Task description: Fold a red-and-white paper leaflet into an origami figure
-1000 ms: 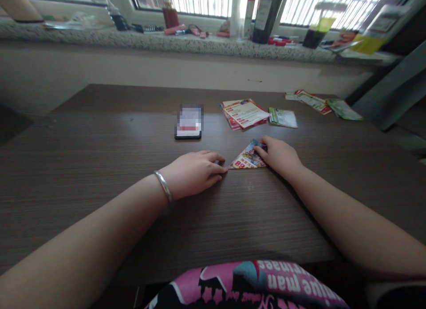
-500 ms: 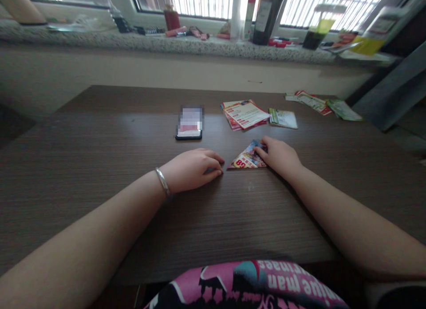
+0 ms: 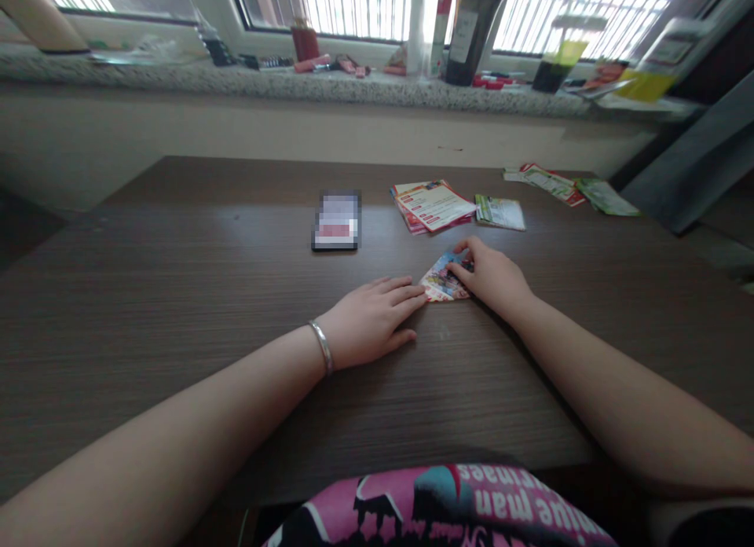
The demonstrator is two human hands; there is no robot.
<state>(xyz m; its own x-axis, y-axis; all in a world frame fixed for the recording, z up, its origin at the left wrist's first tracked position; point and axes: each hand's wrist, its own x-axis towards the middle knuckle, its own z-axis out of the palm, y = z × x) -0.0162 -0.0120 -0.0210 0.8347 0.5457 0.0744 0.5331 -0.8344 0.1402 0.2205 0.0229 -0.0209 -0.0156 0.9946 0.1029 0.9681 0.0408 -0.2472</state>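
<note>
Left hand (image 3: pixel 372 321) lay flat, fingers extended, tips apparently touching printed paper (image 3: pixel 439 284); right hand (image 3: pixel 493 270), curled, held its right side.

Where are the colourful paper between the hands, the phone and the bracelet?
Paper (image 3: pixel 441 281), head view: on its printed face.
Phone (image 3: pixel 336 221), head view: on its blurred screen.
Bracelet (image 3: pixel 323 346), head view: on the band's outer side.
</note>
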